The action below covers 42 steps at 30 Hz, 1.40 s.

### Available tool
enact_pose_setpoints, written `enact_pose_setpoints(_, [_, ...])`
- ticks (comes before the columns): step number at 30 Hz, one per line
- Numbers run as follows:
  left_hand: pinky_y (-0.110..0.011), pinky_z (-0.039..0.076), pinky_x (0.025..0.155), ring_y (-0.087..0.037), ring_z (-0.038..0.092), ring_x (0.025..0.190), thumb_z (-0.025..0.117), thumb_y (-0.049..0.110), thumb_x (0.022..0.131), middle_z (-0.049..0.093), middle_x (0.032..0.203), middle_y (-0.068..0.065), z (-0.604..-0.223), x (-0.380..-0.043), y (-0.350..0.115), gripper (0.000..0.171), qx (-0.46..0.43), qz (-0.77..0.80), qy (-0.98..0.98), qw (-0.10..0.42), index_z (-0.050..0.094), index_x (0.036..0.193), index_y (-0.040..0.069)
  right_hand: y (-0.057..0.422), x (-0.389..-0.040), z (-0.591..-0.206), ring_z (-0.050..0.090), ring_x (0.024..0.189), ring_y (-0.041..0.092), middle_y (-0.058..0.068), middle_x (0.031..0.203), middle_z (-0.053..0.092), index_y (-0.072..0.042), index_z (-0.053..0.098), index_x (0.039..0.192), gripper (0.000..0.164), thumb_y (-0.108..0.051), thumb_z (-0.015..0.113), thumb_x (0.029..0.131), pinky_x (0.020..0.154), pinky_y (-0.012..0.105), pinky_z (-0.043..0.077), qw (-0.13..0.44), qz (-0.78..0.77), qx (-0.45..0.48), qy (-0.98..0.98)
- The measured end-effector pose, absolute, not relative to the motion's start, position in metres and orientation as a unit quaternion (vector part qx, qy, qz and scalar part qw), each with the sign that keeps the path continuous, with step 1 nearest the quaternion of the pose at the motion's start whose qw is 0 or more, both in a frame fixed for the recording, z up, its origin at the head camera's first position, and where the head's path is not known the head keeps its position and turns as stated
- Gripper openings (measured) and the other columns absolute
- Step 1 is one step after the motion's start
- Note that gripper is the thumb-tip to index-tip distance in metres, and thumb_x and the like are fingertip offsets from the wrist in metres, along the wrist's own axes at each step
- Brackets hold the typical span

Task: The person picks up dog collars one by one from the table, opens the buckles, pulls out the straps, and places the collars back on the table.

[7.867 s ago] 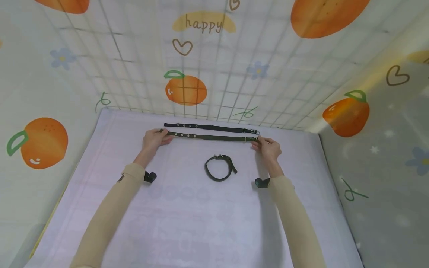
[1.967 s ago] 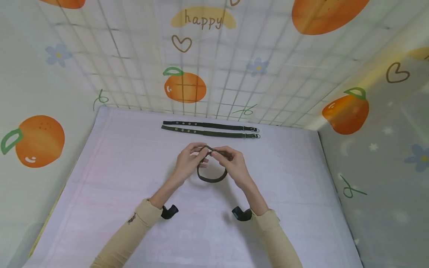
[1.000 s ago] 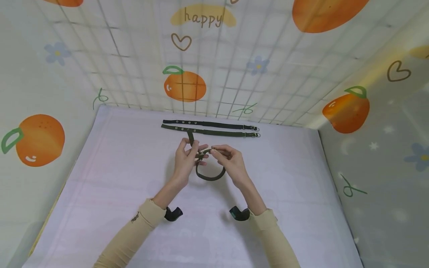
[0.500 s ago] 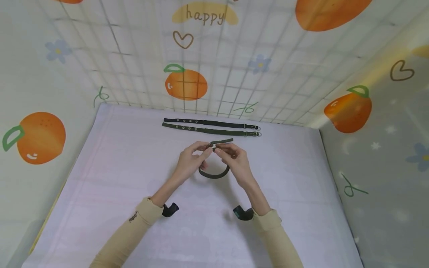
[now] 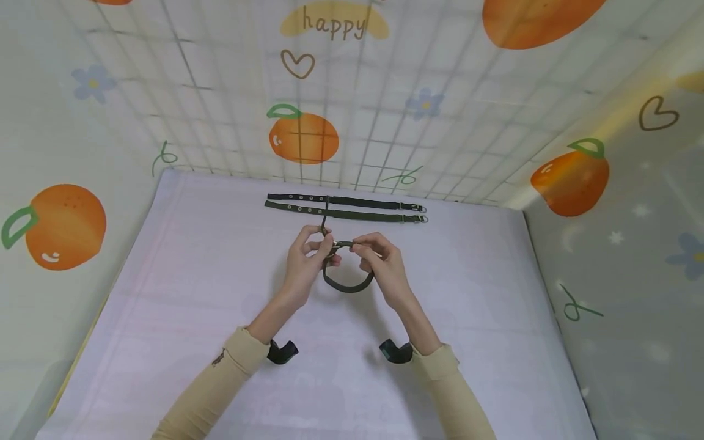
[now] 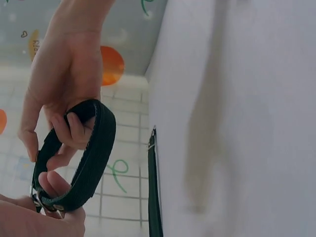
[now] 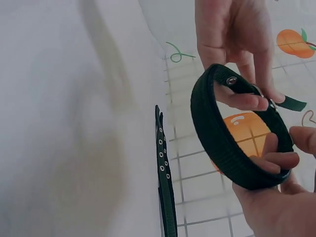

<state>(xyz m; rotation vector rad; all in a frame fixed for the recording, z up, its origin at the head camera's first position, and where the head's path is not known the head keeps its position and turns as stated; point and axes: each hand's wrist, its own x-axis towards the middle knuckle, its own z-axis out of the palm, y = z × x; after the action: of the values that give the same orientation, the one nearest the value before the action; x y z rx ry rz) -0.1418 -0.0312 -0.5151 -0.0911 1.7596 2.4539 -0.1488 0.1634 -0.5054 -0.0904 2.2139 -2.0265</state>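
Note:
A dark green collar [image 5: 349, 289], bent into a closed loop, is held raised over the table between both hands. My left hand [image 5: 302, 266] pinches it at the metal buckle [image 6: 37, 197], and the strap's free tail [image 7: 292, 103] sticks out past those fingers. My right hand [image 5: 389, 269] pinches the loop's other side between thumb and fingers, some fingers passing inside the ring. A metal eyelet [image 7: 231, 80] shows on the strap near the buckle. Beyond the hands, a green collar [image 5: 363, 216] and a black collar [image 5: 363, 202] lie straight, side by side.
The white-covered table [image 5: 220, 391] meets a rear curtain [image 5: 220, 134] printed with oranges and a grid. A grey side wall [image 5: 621, 318] stands at the right. Black wrist camera mounts [image 5: 283, 352] jut inward from both sleeves.
Earlier both hands held the green collar's ends beside the black one, while the looped collar lay on the table. Now they hold the loop; its tail has swung from pointing right to pointing away.

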Motion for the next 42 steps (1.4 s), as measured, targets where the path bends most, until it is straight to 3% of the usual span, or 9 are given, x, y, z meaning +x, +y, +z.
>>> enact_pose_setpoints(6, [-0.034, 0.067, 0.092, -0.012, 0.079, 0.080, 0.066, 0.026, 0.109, 0.068, 0.100, -0.005, -0.516, -0.140, -0.029, 0.034, -0.040, 0.831, 0.551, 0.069, 0.056, 0.137, 0.009, 0.162, -0.148, -0.506, 0.050, 0.072, 0.008, -0.010, 0.096, 0.076, -0.003, 0.070, 0.121, 0.023, -0.020, 0.067, 0.106, 0.075, 0.023, 0.052, 0.062, -0.673, -0.025, 0.737])
enact_pose_setpoints(9, [-0.033, 0.067, 0.090, -0.012, 0.078, 0.077, 0.066, 0.027, 0.109, 0.073, 0.092, -0.002, -0.515, -0.139, -0.029, 0.036, -0.041, 0.821, 0.564, 0.076, 0.056, 0.137, 0.008, 0.163, -0.148, -0.505, 0.055, 0.076, 0.011, -0.006, 0.097, 0.073, -0.005, 0.070, 0.118, 0.020, -0.021, 0.067, 0.106, 0.074, 0.024, 0.052, 0.060, -0.648, -0.034, 0.758])
enact_pose_setpoints(14, [-0.029, 0.062, 0.076, -0.013, 0.074, 0.069, 0.069, 0.029, 0.107, 0.078, 0.085, -0.008, -0.516, -0.140, -0.033, 0.029, -0.034, 0.779, 0.619, 0.098, 0.062, 0.131, 0.015, 0.164, -0.153, -0.497, 0.071, 0.105, 0.023, 0.002, 0.115, 0.075, -0.016, 0.072, 0.112, 0.022, -0.037, 0.067, 0.107, 0.088, 0.039, 0.059, 0.052, -0.527, -0.070, 0.845])
enact_pose_setpoints(17, [-0.029, 0.057, 0.071, -0.014, 0.072, 0.067, 0.071, 0.030, 0.107, 0.080, 0.086, -0.011, -0.517, -0.140, -0.035, 0.026, -0.025, 0.751, 0.650, 0.114, 0.064, 0.129, 0.017, 0.166, -0.158, -0.492, 0.073, 0.118, 0.032, 0.006, 0.125, 0.076, -0.018, 0.074, 0.114, 0.024, -0.039, 0.067, 0.107, 0.096, 0.050, 0.061, 0.060, -0.471, -0.100, 0.875])
enact_pose_setpoints(19, [-0.028, 0.055, 0.068, -0.014, 0.071, 0.065, 0.072, 0.032, 0.106, 0.081, 0.085, -0.007, -0.517, -0.141, -0.036, 0.025, -0.023, 0.735, 0.667, 0.117, 0.064, 0.126, 0.019, 0.167, -0.161, -0.489, 0.074, 0.115, 0.032, 0.007, 0.124, 0.077, -0.017, 0.075, 0.115, 0.022, -0.036, 0.067, 0.107, 0.095, 0.050, 0.061, 0.080, -0.455, -0.124, 0.878])
enact_pose_setpoints(23, [-0.026, 0.053, 0.065, -0.015, 0.069, 0.063, 0.073, 0.034, 0.105, 0.079, 0.079, 0.003, -0.519, -0.140, -0.038, 0.023, -0.031, 0.720, 0.684, 0.114, 0.065, 0.123, 0.022, 0.170, -0.164, -0.484, 0.074, 0.102, 0.025, 0.004, 0.115, 0.080, -0.019, 0.078, 0.115, 0.018, -0.032, 0.067, 0.108, 0.085, 0.039, 0.059, 0.124, -0.441, -0.164, 0.874])
enact_pose_setpoints(27, [-0.030, 0.055, 0.068, -0.021, 0.070, 0.064, 0.072, 0.036, 0.105, 0.079, 0.076, 0.004, -0.522, -0.139, -0.040, 0.023, -0.037, 0.714, 0.692, 0.105, 0.065, 0.123, 0.023, 0.170, -0.165, -0.481, 0.073, 0.100, 0.021, 0.004, 0.107, 0.082, -0.019, 0.081, 0.114, 0.018, -0.031, 0.071, 0.106, 0.083, 0.035, 0.057, 0.142, -0.431, -0.180, 0.873])
enact_pose_setpoints(35, [-0.028, 0.054, 0.069, -0.014, 0.069, 0.060, 0.073, 0.035, 0.105, 0.078, 0.076, 0.003, -0.524, -0.136, -0.041, 0.020, -0.036, 0.712, 0.692, 0.114, 0.066, 0.121, 0.026, 0.168, -0.168, -0.485, 0.074, 0.094, 0.018, 0.006, 0.098, 0.083, -0.016, 0.082, 0.110, 0.016, -0.028, 0.072, 0.104, 0.081, 0.034, 0.059, 0.125, -0.411, -0.197, 0.882])
enact_pose_setpoints(42, [-0.031, 0.059, 0.068, -0.022, 0.075, 0.065, 0.075, 0.035, 0.104, 0.082, 0.083, -0.004, -0.522, -0.136, -0.040, 0.024, -0.032, 0.707, 0.698, 0.110, 0.066, 0.123, 0.024, 0.157, -0.164, -0.489, 0.068, 0.093, 0.016, 0.005, 0.099, 0.076, -0.011, 0.076, 0.107, 0.015, -0.023, 0.067, 0.104, 0.083, 0.031, 0.055, 0.104, -0.406, -0.196, 0.887])
